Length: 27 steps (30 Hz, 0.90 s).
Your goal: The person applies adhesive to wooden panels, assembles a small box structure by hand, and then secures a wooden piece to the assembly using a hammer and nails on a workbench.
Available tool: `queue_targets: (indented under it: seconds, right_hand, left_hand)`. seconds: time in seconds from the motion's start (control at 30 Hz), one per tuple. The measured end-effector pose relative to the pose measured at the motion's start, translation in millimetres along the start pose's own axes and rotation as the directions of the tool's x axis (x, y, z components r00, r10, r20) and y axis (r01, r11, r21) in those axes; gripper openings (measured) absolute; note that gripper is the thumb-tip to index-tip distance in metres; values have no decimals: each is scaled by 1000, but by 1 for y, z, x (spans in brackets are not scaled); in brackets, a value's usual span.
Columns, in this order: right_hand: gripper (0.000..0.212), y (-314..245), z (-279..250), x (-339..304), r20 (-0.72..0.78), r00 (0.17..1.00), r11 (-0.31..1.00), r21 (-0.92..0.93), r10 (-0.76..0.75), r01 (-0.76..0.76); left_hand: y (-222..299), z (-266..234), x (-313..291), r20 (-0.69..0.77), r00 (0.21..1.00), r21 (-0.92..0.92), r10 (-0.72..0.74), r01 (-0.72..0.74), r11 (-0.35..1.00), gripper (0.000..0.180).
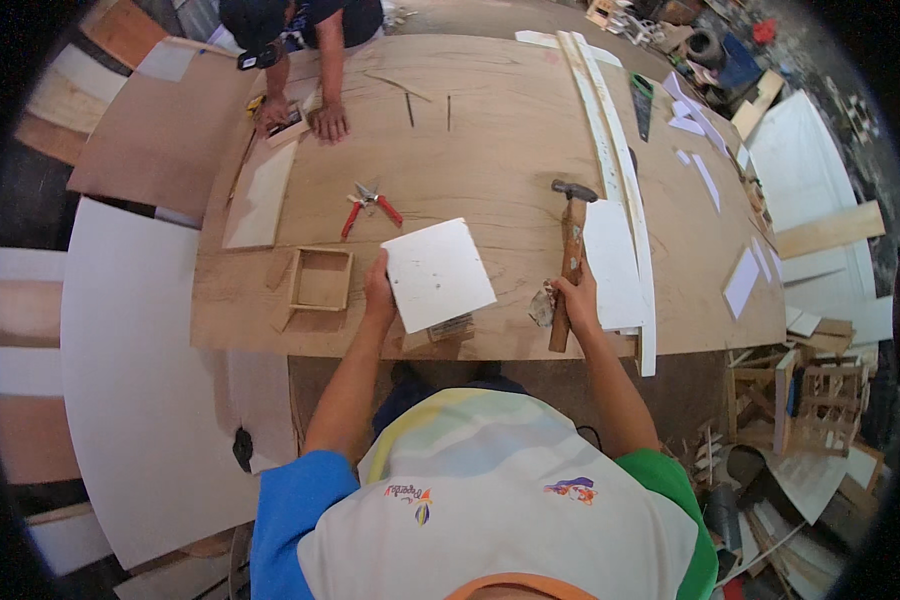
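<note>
My left hand (379,290) grips the left edge of a square white board (442,275), tilted a little above the table's near side. Small dark marks dot the board's face. In my right hand (578,298) is a hammer (572,245), held by its wooden handle with the dark metal head pointing away from me. Below the white board, a small pile of what look like nails (453,329) partly shows. A crumpled clear bag (541,306) lies just left of the hammer handle. Left of my left hand sits a small open wooden frame (322,279).
Red-handled pliers (371,209) lie open mid-table (500,150). Long white strips (610,160) and a white panel (612,262) run along the right, near a green-handled saw (642,105). Across the table, another person's hands (329,122) work over a wooden piece (288,132).
</note>
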State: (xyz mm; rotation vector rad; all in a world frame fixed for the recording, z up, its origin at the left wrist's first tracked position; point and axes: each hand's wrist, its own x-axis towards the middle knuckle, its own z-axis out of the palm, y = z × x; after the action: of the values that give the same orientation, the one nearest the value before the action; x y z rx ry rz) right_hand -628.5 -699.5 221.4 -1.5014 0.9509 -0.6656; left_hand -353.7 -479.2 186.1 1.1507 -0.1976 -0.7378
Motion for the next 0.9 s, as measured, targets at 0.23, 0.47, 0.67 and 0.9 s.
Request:
queue_targets:
  seconds: [0.23, 0.47, 0.67, 0.9]
  right_hand:
    - [49, 135, -6, 16, -58, 988, 967, -203, 144, -153]
    - [50, 194, 4, 14, 29, 998, 963, -264, 60, -50]
    - [57, 151, -9, 13, 86, 991, 857, -513, 101, -43]
    - [72, 164, -13, 9, 133, 991, 663, -744, 33, 78]
  left_hand:
    - [17, 12, 12, 81, 991, -270, -104, 122, 955, 49]
    - [50, 49, 5, 121, 992, -379, -45, 88, 921, 56]
    - [46, 28, 26, 159, 987, -378, -23, 83, 922, 56]
    - [56, 40, 26, 83, 996, -360, 22, 10, 933, 56]
